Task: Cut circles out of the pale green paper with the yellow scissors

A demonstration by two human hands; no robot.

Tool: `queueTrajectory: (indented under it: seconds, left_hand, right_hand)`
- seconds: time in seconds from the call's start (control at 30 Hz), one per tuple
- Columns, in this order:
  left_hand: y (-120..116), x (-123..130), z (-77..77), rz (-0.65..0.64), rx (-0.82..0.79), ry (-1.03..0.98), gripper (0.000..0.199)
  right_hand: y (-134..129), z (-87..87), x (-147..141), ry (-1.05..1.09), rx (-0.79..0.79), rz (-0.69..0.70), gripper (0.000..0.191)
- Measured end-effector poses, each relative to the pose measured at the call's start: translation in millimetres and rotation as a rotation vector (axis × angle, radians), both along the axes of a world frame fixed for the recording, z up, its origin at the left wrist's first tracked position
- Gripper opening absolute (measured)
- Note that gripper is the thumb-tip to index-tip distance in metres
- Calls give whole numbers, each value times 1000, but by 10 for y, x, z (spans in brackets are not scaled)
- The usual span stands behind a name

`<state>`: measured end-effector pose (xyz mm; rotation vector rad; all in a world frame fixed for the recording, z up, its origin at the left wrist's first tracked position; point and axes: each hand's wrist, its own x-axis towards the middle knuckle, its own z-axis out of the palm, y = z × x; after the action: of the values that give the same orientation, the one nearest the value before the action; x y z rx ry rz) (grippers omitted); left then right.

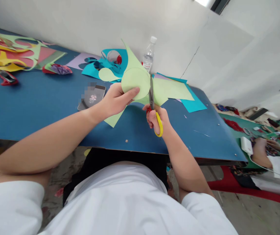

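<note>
Between thumb and fingers, my left hand pinches a pale green paper circle laid over a larger pale green sheet. My right hand is closed round the yellow and red handles of a pair of scissors, whose blades point away from me. Those blades lie along the right edge of the circle, at the green paper. Whether they are fully closed is hard to make out. Part of the sheet hangs down below my left hand.
A phone lies left of my left hand on the blue table. Blue cut paper, a water bottle and stacked sheets are behind. Colourful scraps and a red-handled tool lie far left. Another person's hand is at right.
</note>
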<state>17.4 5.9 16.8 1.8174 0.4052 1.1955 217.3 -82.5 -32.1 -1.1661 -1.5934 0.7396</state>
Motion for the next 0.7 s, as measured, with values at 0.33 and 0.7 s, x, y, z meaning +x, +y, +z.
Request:
queueTrajectory:
  seconds: [0.33, 0.7]
  left_hand:
    - [-5, -12, -5, 36, -5, 56, 50]
    - [-34, -9, 26, 48, 85, 96, 43]
  right_hand:
    - [-10, 12, -3, 16, -61, 69, 78]
    - [-12, 34, 1, -80, -50, 78, 71]
